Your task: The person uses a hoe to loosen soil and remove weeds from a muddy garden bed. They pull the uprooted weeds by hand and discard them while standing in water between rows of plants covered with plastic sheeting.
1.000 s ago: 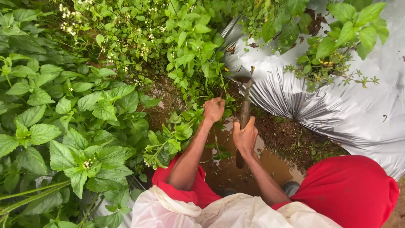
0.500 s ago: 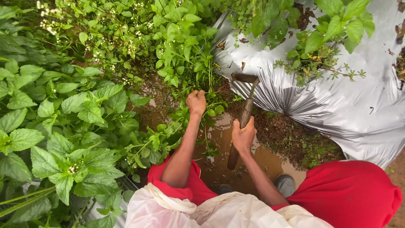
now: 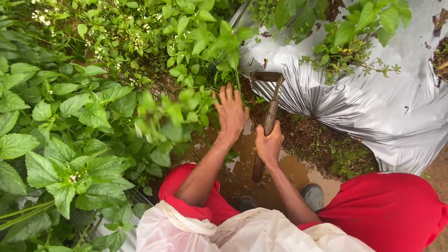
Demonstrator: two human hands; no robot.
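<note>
My right hand (image 3: pixel 269 143) grips the wooden handle of a small hand hoe (image 3: pixel 267 119); its rusty blade points at the soil beside the silver plastic sheet (image 3: pixel 373 107). My left hand (image 3: pixel 231 112) is spread open, fingers apart, just right of a blurred clump of leafy green weeds (image 3: pixel 170 116) in mid-air. Below both hands lies a brown muddy puddle (image 3: pixel 242 172). My red sleeves and a white cloth fill the bottom of the view.
Dense broad-leaved green plants (image 3: pixel 70 140) with tiny white flowers cover the left half. More weeds (image 3: pixel 350 42) grow through the silver sheet at top right. Dark wet soil (image 3: pixel 317 144) borders the puddle. A grey boot toe (image 3: pixel 311 195) stands in the mud.
My left hand went from a fist closed on weed stems to open, and the pulled clump now flies off to the left. The hoe stayed in my right hand, shifted slightly up.
</note>
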